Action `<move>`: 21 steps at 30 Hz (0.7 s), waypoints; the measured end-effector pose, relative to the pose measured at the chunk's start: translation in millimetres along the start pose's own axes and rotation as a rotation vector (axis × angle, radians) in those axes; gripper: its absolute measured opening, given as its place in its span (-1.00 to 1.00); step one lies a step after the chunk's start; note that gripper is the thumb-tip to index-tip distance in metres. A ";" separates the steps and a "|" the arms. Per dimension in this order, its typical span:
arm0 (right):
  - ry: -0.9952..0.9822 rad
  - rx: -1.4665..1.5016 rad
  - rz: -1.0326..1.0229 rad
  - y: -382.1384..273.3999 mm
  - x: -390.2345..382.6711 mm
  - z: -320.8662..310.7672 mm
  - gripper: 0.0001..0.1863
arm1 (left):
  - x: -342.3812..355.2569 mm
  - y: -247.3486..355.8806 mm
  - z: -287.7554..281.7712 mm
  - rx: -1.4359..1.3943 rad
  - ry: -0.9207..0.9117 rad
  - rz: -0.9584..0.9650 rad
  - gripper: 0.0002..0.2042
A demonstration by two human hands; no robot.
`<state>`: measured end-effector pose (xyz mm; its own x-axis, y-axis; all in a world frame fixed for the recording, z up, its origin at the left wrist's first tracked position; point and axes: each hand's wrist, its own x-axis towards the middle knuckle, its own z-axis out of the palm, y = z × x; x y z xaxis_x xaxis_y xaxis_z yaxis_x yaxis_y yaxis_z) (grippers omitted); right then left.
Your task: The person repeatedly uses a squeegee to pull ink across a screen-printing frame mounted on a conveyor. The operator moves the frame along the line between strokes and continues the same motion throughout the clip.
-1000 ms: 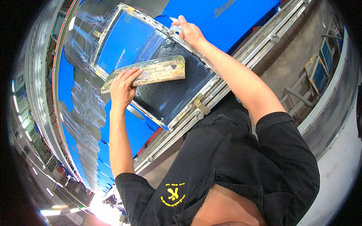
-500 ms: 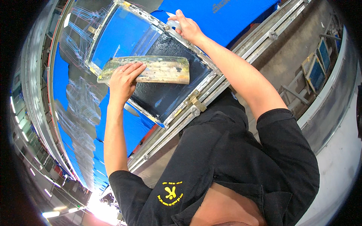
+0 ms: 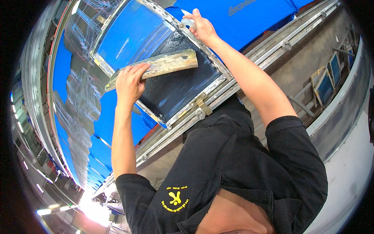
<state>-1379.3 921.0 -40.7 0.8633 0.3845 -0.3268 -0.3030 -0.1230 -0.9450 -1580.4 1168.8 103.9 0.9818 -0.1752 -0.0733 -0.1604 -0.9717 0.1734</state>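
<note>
My left hand grips a long, ink-stained squeegee near its left end, fingers over the top and thumb hidden. The squeegee slants up to the right across a screen-printing frame. Glossy black ink covers the near part of the mesh; blue shows through the far part. By the frame's far right edge, my right hand is closed around a small whitish, translucent thing, mostly hidden by the fingers. Its thumb points up. What that thing is I cannot make out.
Blue fabric lies on the long table beyond and beside the frame. A metal rail runs along the table's near edge, with a brass-coloured clamp at the frame. More framed screens lean at the right.
The squeegee has turned, its right end swinging away from me and its left end dropping slightly nearer. My right hand stays by the frame edge, still closed round the whitish thing.
</note>
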 end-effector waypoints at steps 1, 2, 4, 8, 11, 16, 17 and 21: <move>0.005 0.009 0.011 1.2 1.0 0.9 -0.10 | -1.0 1.2 -0.4 -0.001 0.018 -0.011 -0.41; 0.011 0.015 0.021 1.5 1.2 1.0 -0.10 | -1.9 2.7 0.3 0.005 0.023 -0.015 -0.41; -0.015 0.038 0.019 2.0 1.5 0.4 -0.12 | -2.5 5.4 1.9 0.015 0.034 -0.020 -0.42; -0.021 0.005 0.024 4.5 3.0 0.3 -0.09 | 3.0 10.8 11.2 0.013 0.085 -0.001 -0.45; -0.008 -0.031 -0.039 6.7 7.0 -1.3 -0.09 | 13.7 8.6 16.7 0.027 0.101 0.027 -0.45; -0.026 -0.022 -0.011 2.5 2.3 -0.5 -0.09 | 13.2 6.8 20.4 0.002 0.084 0.013 -0.44; -0.024 -0.023 -0.018 4.0 2.6 -0.5 -0.09 | 13.8 6.1 20.2 -0.003 0.067 0.011 -0.44; 0.022 -0.036 -0.002 11.2 11.5 3.3 -0.09 | 16.7 6.5 19.0 -0.023 0.052 0.034 -0.43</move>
<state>-1374.1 927.0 -55.0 0.8729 0.3644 -0.3246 -0.2867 -0.1553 -0.9453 -1566.9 1156.5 85.1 0.9799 -0.1990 -0.0160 -0.1920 -0.9613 0.1977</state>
